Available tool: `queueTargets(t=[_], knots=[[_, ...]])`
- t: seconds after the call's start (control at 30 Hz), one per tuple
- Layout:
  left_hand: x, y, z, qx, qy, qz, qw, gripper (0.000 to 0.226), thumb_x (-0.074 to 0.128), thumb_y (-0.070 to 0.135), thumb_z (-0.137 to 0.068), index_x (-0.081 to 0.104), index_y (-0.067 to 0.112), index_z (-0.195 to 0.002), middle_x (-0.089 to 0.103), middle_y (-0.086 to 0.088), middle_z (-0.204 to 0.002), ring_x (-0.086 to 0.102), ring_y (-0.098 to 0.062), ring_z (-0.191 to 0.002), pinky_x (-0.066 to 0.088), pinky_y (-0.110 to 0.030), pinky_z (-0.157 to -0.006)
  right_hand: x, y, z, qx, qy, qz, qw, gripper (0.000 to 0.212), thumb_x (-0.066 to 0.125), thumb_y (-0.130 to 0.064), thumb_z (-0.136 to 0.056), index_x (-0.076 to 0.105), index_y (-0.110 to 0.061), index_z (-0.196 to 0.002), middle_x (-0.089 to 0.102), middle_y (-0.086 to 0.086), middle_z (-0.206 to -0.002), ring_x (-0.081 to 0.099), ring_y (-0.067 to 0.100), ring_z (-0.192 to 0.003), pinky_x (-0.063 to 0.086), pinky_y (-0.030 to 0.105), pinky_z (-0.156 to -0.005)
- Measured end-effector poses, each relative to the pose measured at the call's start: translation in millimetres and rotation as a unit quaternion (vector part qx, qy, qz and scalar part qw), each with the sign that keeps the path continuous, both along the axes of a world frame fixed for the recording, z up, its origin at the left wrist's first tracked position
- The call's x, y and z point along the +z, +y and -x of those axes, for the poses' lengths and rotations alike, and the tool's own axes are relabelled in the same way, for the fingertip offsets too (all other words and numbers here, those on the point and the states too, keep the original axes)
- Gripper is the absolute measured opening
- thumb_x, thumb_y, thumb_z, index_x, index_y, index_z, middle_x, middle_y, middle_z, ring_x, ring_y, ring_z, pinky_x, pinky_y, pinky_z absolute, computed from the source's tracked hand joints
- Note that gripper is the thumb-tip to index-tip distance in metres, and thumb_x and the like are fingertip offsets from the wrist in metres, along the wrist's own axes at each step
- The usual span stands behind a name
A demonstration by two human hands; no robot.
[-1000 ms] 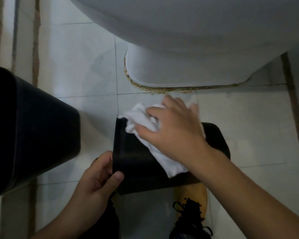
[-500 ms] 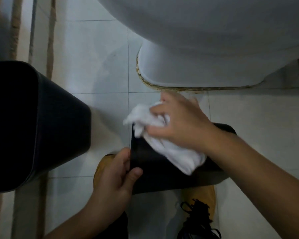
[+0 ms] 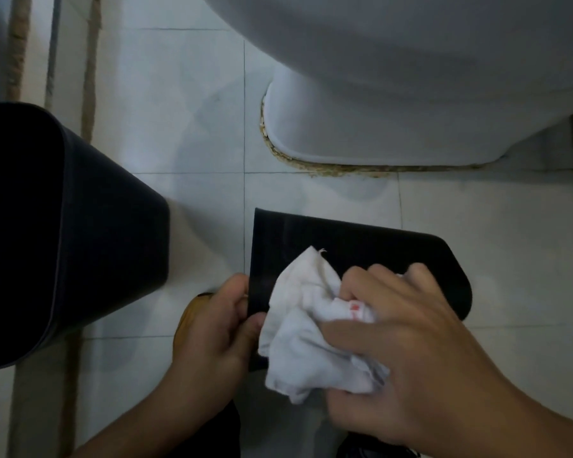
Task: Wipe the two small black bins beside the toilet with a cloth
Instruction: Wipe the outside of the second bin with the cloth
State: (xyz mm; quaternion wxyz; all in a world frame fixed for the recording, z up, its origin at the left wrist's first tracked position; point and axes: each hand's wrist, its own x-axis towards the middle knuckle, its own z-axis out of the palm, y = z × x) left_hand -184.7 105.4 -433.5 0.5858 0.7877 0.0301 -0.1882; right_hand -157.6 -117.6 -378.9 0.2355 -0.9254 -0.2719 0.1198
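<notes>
Right grip (image 3: pixel 407 352) bunches the white cloth (image 3: pixel 308 338) against the tipped bin (image 3: pixel 361 249) that the left hand (image 3: pixel 212 338) pinches steady, so wiping looks underway, the upright bin (image 3: pixel 80 226) seemingly left.

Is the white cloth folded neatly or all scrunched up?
Scrunched up: the cloth sits bunched in loose wrinkles under the right hand.
</notes>
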Motion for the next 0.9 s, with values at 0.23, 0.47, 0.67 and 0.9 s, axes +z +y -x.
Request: queueTargets(t=[0.23,0.47,0.67,0.9], knots=[[0,-5,4,-0.004,0.023,0.030,0.999,0.017,0.056,0.043,-0.082,0.059,0.037,-0.098,0.071,0.004,-0.085,0.068,-0.016,-0.079,0.054,-0.036,-0.071,15,-1,-24,-0.077,0.027,0.033,0.996,0.025,0.061,-0.055,-0.066,0.064,-0.033,-0.076,0.038,-0.009,-0.080,0.039,0.014,-0.074,0.026,0.036,-0.067],[0,-9,-1,-0.012,0.021,0.059,0.998,0.019,0.055,0.037,-0.086,0.057,0.029,-0.103,0.071,-0.005,-0.089,0.070,-0.021,-0.084,0.057,-0.046,-0.072,-26,25,-90,-0.124,0.093,0.112,0.982,0.037,0.039,-0.074,-0.079,0.058,-0.045,-0.093,0.034,-0.010,-0.093,0.037,0.012,-0.097,0.025,0.039,-0.086],[-3,-6,3,0.003,-0.009,0.011,1.000,0.024,0.057,0.039,-0.085,0.062,0.036,-0.109,0.072,0.011,-0.100,0.069,-0.012,-0.097,0.056,-0.038,-0.083,-15,31,-48,-0.008,0.050,-0.040,0.998,0.026,0.055,-0.062,-0.071,0.046,-0.038,-0.073,0.035,-0.011,-0.085,0.032,0.008,-0.081,0.019,0.034,-0.072],[6,-11,-2,-0.013,0.019,0.065,0.998,0.022,0.056,0.039,-0.084,0.056,0.030,-0.103,0.071,-0.008,-0.087,0.070,-0.025,-0.084,0.055,-0.055,-0.073,-41,26,-98,-0.140,0.107,0.070,0.982,0.038,0.042,-0.075,-0.076,0.054,-0.039,-0.076,0.028,-0.015,-0.079,0.034,0.011,-0.090,0.026,0.038,-0.084]])
